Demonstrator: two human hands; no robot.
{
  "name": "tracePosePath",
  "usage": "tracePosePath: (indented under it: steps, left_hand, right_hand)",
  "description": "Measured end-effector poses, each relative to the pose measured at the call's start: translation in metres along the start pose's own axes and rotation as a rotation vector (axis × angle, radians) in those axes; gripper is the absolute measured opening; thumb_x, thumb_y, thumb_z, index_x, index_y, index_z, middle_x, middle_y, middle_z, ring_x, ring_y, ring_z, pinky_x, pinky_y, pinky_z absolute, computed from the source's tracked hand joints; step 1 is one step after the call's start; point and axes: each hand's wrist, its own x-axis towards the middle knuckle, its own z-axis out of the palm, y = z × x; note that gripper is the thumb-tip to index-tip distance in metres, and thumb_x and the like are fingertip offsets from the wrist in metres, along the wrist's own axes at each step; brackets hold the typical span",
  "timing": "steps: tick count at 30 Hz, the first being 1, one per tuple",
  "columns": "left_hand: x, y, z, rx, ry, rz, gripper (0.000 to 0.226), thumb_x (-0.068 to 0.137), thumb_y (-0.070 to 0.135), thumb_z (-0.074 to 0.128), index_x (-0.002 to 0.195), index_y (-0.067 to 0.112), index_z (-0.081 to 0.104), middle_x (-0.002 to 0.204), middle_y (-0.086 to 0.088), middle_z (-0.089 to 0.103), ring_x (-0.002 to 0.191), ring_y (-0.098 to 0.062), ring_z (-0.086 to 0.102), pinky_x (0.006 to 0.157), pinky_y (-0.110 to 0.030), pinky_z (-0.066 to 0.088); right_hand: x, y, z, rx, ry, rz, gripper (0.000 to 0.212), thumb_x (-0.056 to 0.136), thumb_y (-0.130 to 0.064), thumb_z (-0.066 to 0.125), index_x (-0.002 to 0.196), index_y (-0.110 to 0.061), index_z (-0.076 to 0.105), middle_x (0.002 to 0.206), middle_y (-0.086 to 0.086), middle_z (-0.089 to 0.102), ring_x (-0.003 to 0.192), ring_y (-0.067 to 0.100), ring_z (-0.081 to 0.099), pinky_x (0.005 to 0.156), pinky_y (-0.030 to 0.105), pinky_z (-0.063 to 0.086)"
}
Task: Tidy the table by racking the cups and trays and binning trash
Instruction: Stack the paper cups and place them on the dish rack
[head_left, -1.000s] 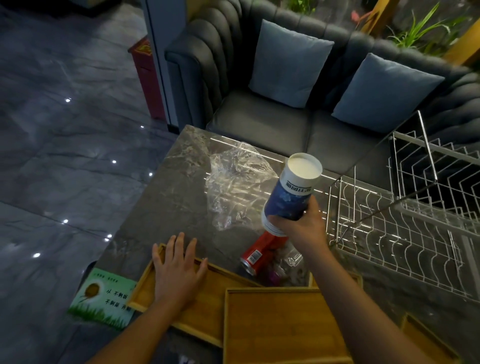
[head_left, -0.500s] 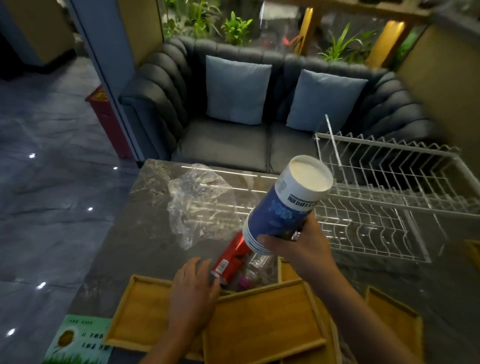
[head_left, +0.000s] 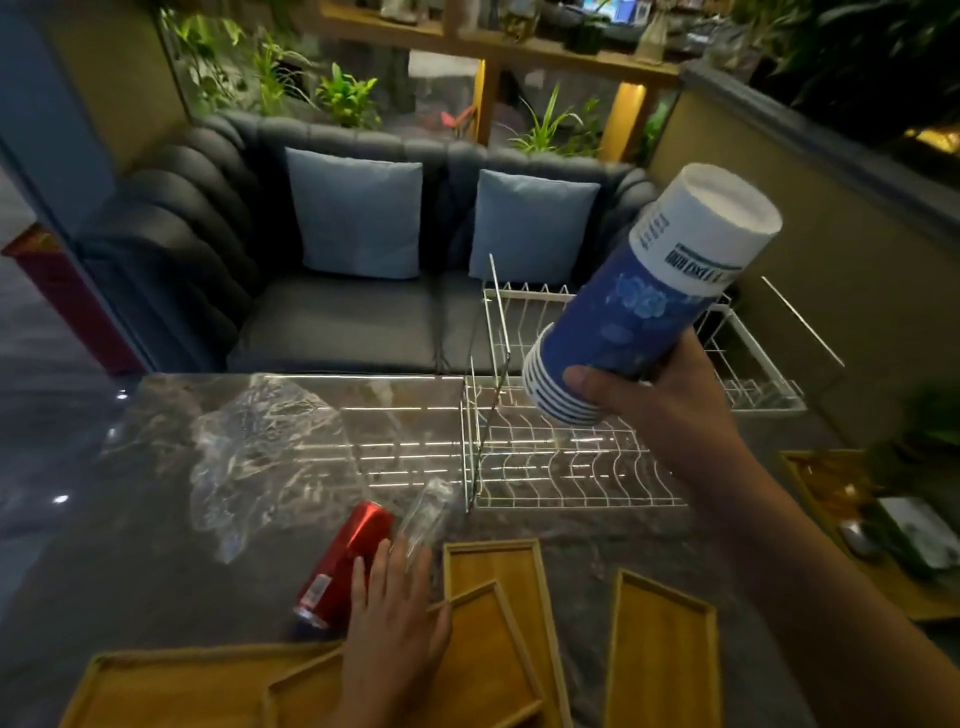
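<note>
A stack of blue paper cups (head_left: 644, 301) is being gripped, bottoms up and tilted, by the right hand (head_left: 660, 400) at the right of centre of the frame, above the white wire rack (head_left: 566, 467) and not touching it. No cup or tray is being shown seated in the rack, so the racking is being judged as not yet done. At the lower centre the left hand (head_left: 395, 613) is being laid open and flat, fingers spread, over the edge of a wooden tray (head_left: 483, 660), just beside a red can (head_left: 343, 561) and a clear bottle (head_left: 426, 514). Crumpled clear plastic (head_left: 260, 457) is lying at the centre left on the dark table (head_left: 156, 571). More trays (head_left: 660, 649) are lying loose along the bottom; trash is being judged as still to be binned.
</note>
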Motion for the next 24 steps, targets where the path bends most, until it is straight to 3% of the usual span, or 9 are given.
tracePosePath:
  steps: [3,7,12,16,20,24]
  left_hand:
    - [-0.005,-0.004,0.019,-0.009,0.015,0.029,0.068,0.094,0.062,0.020,0.139,0.016,0.043,0.143,-0.020,0.052,0.141,-0.032,0.029,0.116,-0.053,0.011]
    - [-0.008,-0.008,0.034,-0.020,0.075,0.008,0.067,0.093,0.061,0.018,0.135,0.017,0.046,0.147,-0.016,0.043,0.152,-0.026,0.009,0.117,-0.054,0.009]
    - [-0.006,-0.006,0.035,0.003,0.016,-0.022,0.070,0.094,0.061,0.013,0.132,0.016,0.051,0.141,-0.020,0.055,0.137,-0.035,0.034,0.116,-0.051,0.008]
    - [-0.008,-0.006,0.032,0.029,-0.019,-0.043,0.075,0.094,0.060,0.011,0.131,0.015,0.058,0.143,-0.019,0.053,0.140,-0.031,0.030,0.116,-0.048,0.005]
    - [-0.007,-0.007,0.033,0.008,-0.031,-0.050,0.072,0.093,0.058,0.012,0.134,0.016,0.053,0.146,-0.018,0.048,0.149,-0.025,0.014,0.116,-0.047,0.006]
    - [-0.007,-0.007,0.033,0.007,-0.055,-0.048,0.073,0.094,0.058,0.012,0.131,0.014,0.057,0.142,-0.019,0.054,0.137,-0.032,0.033,0.115,-0.045,0.006]
  right_hand:
    - [0.026,-0.004,-0.011,0.018,-0.003,-0.006,0.073,0.059,-0.023,0.092,0.123,-0.026,0.056,0.115,-0.009,0.071,0.101,0.009,0.070,0.086,0.038,0.059]
    - [0.067,0.006,-0.005,-0.013,0.007,0.016,0.071,0.062,-0.021,0.091,0.121,-0.025,0.053,0.116,-0.009,0.068,0.103,0.011,0.068,0.090,0.045,0.057]
    - [0.103,0.041,0.012,-0.050,-0.028,0.099,0.074,0.055,-0.026,0.093,0.118,-0.026,0.053,0.115,-0.012,0.066,0.105,0.011,0.064,0.093,0.043,0.054]
    - [0.120,0.062,0.024,-0.095,-0.051,0.132,0.076,0.050,-0.031,0.094,0.115,-0.029,0.054,0.110,-0.018,0.064,0.101,0.004,0.061,0.086,0.032,0.052]
    - [0.130,0.073,0.031,-0.116,-0.097,0.186,0.079,0.048,-0.030,0.095,0.116,-0.027,0.055,0.110,-0.016,0.064,0.102,0.010,0.061,0.086,0.037,0.053]
    - [0.139,0.077,0.037,-0.110,-0.153,0.196,0.083,0.044,-0.029,0.096,0.118,-0.025,0.057,0.115,-0.011,0.066,0.103,0.012,0.063,0.089,0.038,0.052]
